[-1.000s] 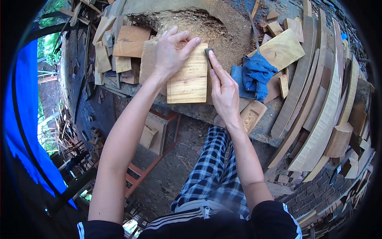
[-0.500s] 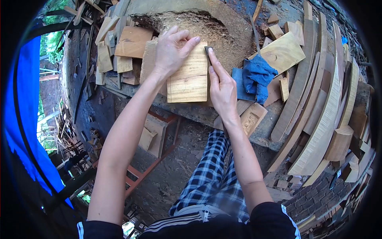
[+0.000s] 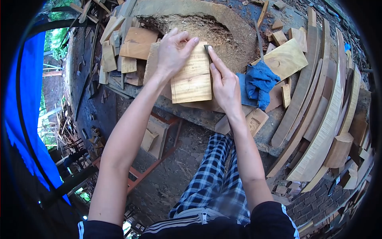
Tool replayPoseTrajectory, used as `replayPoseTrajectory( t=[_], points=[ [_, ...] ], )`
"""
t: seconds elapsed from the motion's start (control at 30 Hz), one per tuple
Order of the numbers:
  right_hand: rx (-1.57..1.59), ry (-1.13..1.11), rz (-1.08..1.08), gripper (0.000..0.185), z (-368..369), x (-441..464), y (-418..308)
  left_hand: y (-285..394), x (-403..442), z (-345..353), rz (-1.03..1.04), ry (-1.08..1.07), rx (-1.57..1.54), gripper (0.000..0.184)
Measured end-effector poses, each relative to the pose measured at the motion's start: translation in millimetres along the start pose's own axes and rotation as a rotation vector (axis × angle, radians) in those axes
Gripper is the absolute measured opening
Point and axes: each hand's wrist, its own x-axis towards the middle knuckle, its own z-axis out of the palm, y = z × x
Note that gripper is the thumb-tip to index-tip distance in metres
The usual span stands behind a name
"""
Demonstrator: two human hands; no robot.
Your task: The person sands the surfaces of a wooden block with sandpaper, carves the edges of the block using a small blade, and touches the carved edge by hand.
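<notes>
A pale rectangular wooden board (image 3: 191,81) lies on the worn work surface, tilted slightly in view. My left hand (image 3: 175,53) is closed on its upper left part, thumb extended toward the top edge and the other fingers curled. Along the board's right edge, my right hand (image 3: 226,81) grips a dark flat tool (image 3: 206,47) with the index finger stretched along it. Only the dark tip shows near the board's top right corner; the hand hides the rest, so its kind is unclear. A rougher board (image 3: 152,59) sits under the left side of the pale one.
Wood offcuts (image 3: 137,42) are heaped on the left. A hollow full of sawdust (image 3: 199,30) lies behind the board. On the right are a blue cloth (image 3: 260,81), a pale plank (image 3: 284,59) and several long curved boards (image 3: 318,137). Below stands a reddish frame (image 3: 155,161).
The view has shifted slightly, so most things appear a little farther right or lower. Both hands keep their hold; the right hand and tool stay at the board's right edge.
</notes>
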Motion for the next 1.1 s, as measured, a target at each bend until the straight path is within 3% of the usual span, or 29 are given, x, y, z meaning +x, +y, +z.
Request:
replayPoseTrajectory(
  t=[0.53,0.67,0.73,0.9,1.1],
  points=[
    [-0.059,-0.155,0.082,0.042,-20,-1,-13,-2,1,2,-0.039,0.042,-0.014,0.034],
    [-0.081,-0.117,-0.006,0.043,-18,-11,-5,9,-2,7,0.008,0.015,-0.137,0.034],
    [-0.007,0.012,0.024,0.044,-19,-20,7,15,-2,12,0.071,-0.012,-0.093,0.033],
    [0.103,0.001,0.232,0.044,-24,-23,5,13,-4,12,0.092,0.017,-0.061,0.031],
    [0.104,0.035,0.047,0.045,-4,-27,10,12,-2,12,0.113,0.001,-0.085,0.028]
  ],
)
